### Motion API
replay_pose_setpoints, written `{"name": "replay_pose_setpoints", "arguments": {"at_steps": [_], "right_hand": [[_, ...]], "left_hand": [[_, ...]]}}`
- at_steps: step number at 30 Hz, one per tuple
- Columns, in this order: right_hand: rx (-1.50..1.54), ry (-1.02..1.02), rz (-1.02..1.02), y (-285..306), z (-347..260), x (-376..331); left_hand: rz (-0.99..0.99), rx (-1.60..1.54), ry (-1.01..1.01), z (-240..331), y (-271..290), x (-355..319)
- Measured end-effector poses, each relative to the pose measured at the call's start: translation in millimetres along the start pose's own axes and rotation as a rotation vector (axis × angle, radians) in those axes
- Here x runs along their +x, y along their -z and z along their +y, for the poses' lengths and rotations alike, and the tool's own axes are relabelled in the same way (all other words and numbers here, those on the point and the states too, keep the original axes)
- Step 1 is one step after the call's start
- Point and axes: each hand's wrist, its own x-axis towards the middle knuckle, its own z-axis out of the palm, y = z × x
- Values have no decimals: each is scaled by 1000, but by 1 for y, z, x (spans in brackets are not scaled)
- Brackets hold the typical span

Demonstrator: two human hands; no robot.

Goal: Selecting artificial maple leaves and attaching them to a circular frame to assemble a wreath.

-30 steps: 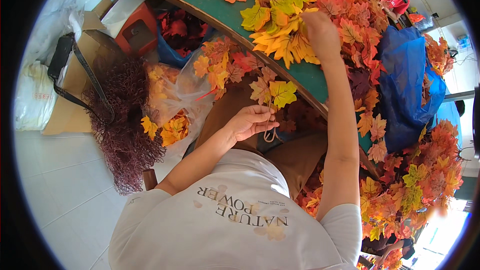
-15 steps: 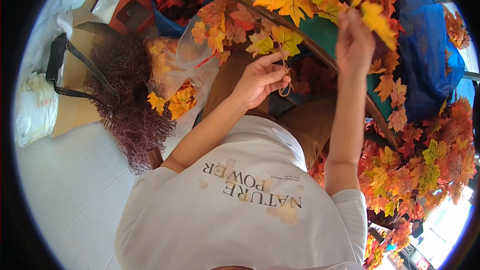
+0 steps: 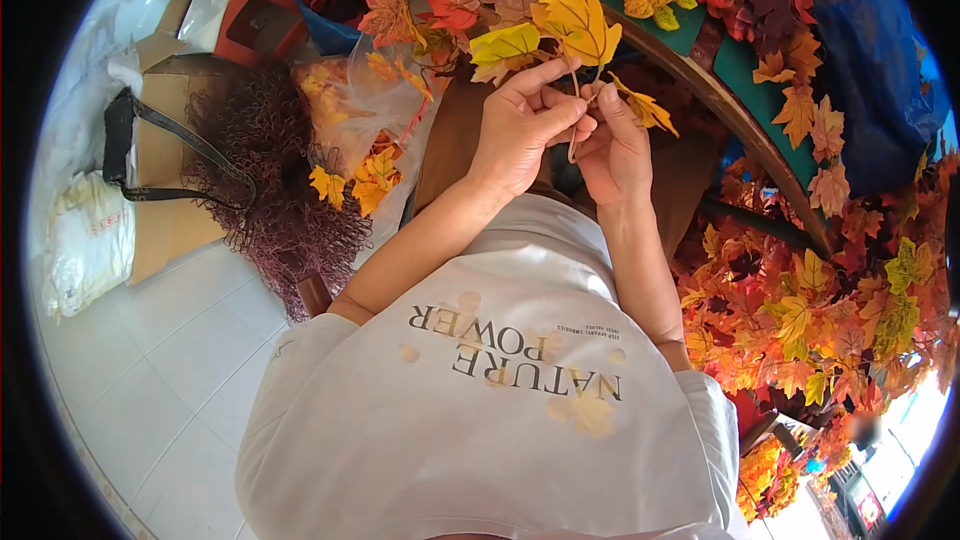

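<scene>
Over my lap my left hand is closed, its thumb and fingers pinching a thin tan stem. A yellow-green artificial maple leaf lies just beyond its fingertips, beside a bunch of orange and red leaves. My right hand meets it from the right, thumb and fingertips pinched together at the same stem. A yellow maple leaf rises above the fingertips, and another yellow leaf sticks out to the right of my right hand. The exact join between leaf stalks and stem is hidden by the fingers.
A green table with a curved wooden edge holds loose leaves ahead. Leaf garlands hang at the right near a blue plastic bag. On the left are a tangle of dark brown vines, a cardboard box and an orange-red container.
My right hand has come down and left from the leaves on the table to my left hand, bringing yellow leaves. My left hand still pinches the stem, slightly higher in view.
</scene>
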Motion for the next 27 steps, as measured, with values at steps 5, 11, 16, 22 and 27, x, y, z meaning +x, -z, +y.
{"name": "replay_pose_setpoints", "arguments": {"at_steps": [5,11,16,22,27], "right_hand": [[-7,12,0,-4,2,-3],[-22,32,24,-4,3,-3],[-23,31,7,-3,5,0],[-29,53,23,-6,9,1],[-150,142,21,-3,10,2]], "left_hand": [[6,-30,8,-1,3,-2],[20,-54,19,-2,2,-2],[20,-53,20,-2,3,0],[34,-82,19,-4,5,2],[25,-87,-4,-6,5,3]]}}
